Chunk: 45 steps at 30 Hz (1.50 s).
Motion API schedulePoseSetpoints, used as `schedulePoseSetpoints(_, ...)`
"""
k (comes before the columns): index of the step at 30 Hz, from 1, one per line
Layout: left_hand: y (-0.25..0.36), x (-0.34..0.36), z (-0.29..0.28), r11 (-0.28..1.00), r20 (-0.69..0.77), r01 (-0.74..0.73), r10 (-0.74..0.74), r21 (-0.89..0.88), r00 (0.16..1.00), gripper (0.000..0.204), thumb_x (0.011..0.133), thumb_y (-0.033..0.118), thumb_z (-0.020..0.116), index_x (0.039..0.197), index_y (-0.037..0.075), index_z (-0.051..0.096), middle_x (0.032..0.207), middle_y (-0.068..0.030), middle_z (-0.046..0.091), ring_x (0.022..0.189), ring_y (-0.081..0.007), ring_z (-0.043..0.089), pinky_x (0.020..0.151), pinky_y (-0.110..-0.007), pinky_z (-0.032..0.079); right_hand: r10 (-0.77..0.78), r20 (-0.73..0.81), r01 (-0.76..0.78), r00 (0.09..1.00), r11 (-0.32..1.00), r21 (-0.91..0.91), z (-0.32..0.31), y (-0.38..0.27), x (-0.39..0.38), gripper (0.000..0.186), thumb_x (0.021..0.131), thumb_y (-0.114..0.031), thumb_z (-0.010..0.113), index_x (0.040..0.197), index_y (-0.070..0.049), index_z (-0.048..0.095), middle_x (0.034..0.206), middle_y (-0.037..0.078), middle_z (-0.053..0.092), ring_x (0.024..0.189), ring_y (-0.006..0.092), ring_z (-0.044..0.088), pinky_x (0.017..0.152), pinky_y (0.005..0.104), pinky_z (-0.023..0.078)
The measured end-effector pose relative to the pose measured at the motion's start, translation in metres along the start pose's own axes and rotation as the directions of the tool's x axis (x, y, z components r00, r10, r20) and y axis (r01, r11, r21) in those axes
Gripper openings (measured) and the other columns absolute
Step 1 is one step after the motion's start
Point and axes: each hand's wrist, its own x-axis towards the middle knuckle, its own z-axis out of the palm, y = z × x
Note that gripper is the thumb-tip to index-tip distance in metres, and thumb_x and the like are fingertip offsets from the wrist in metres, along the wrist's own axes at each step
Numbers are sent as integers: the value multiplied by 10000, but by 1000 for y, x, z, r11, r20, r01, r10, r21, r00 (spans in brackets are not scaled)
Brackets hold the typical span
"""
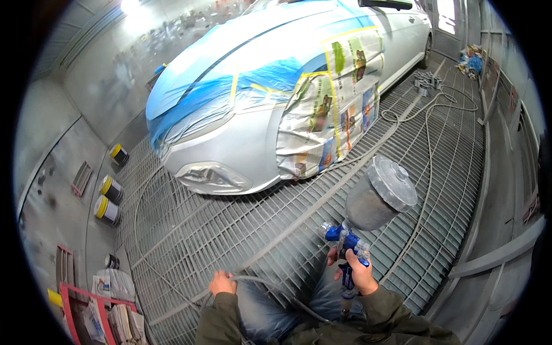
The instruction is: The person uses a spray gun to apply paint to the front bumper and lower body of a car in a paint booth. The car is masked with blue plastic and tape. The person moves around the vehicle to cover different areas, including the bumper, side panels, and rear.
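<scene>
In my right hand [359, 270] is a blue spray gun [345, 241] with a grey translucent cup [376, 195] on top, held upright at the lower right. My left hand [224, 284], at the lower centre-left, is closed on a grey hose [261, 282] that loops across my jeans toward the gun. Ahead stands a white car [218, 146], its front bumper bare, with blue film [259, 77] and taped newspaper [316, 121] covering parts of its hood and side. A crumpled silvery covering [204, 175] sits in the bumper's lower opening.
The grated floor [190, 233] carries loose hoses [428, 144] and a metal object [428, 80]. Several pails [106, 210] line the left wall. A red rack [72, 310] with papers stands at the lower left. Bagged rubbish [471, 60] lies at the far right, beside the booth wall [506, 172].
</scene>
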Motion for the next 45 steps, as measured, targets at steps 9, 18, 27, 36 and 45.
schedulePoseSetpoints(9,6,1,8,998,-13,-8,7,-60,1000,215,867,283,662,812,82,609,895,-134,598,786,-380,616,678,-516,468,-6,43,9,999,997,-76,15,-2,-2,408,989,-345,551,1121,37,606,998,122,660,881,188,646,520,285,544)
schedulePoseSetpoints(18,-3,0,17,1000,-13,-7,7,-3,1000,193,856,279,671,813,92,642,883,-117,608,784,-363,622,677,-506,476,-25,-45,20,999,993,-116,20,1,-8,378,1002,-320,536,1148,24,591,1011,130,657,876,194,648,511,283,548)
schedulePoseSetpoints(27,9,9,-4,1000,133,4,-1,-24,991,126,785,231,687,838,121,717,883,-113,674,830,-342,652,708,-470,494,-19,-139,6,990,995,-97,14,6,-10,301,948,-206,602,1155,12,574,1029,114,652,887,193,646,511,302,551)
schedulePoseSetpoints(36,-3,19,15,995,77,-85,89,-53,993,100,721,196,712,801,137,718,861,-104,678,818,-322,671,729,-439,520,15,-122,-32,992,989,-142,23,2,-4,219,933,-95,640,1127,3,622,1045,83,668,894,162,661,543,286,564)
schedulePoseSetpoints(45,-21,48,72,998,112,-46,40,52,993,139,784,218,706,812,83,687,809,-127,683,804,-347,662,690,-450,508,56,-24,-59,998,988,-145,42,20,11,734,961,-242,641,1547,-63,238,1127,69,656,931,111,625,604,242,549)
